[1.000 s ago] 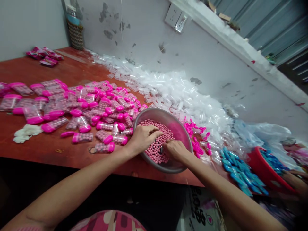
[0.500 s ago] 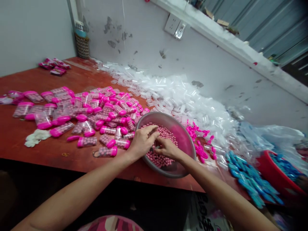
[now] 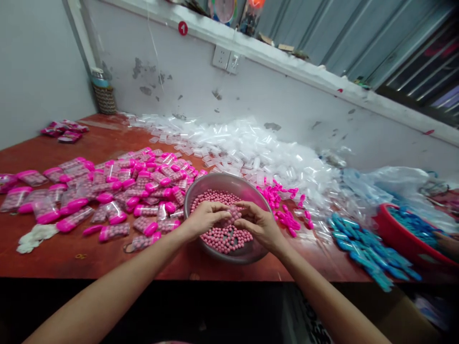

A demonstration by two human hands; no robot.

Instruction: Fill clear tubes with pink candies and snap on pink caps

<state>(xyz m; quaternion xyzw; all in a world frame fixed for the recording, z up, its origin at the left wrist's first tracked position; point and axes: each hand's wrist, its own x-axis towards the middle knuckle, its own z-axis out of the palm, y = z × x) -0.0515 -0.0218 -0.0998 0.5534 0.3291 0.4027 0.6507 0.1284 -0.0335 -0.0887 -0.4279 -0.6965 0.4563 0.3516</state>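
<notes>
A grey metal bowl (image 3: 263, 203) of round pink beads (image 3: 224, 241) sits at the table's front edge. Over it, my left hand (image 3: 206, 220) and my right hand (image 3: 261, 224) grip a small clear plastic container (image 3: 232, 215) from either side, fingers closed around it. Pink beads show inside it; its ends are partly hidden by my fingers. To the left of the bowl lies a heap of filled clear containers with bright pink caps (image 3: 143, 186). Loose pink caps (image 3: 287, 217) are scattered right of the bowl.
Clear empty containers (image 3: 247, 138) are heaped along the wall. Blue-capped packs (image 3: 369, 248) lie at the right beside a red basin (image 3: 390, 229), where another person's hand (image 3: 448, 243) reaches in. A white cloth (image 3: 36, 236) lies at the left edge.
My hands have risen slightly from the beads and moved apart, and the bead-filled container now shows between them. The whole view has shifted; another person's hand is plainer at the red basin.
</notes>
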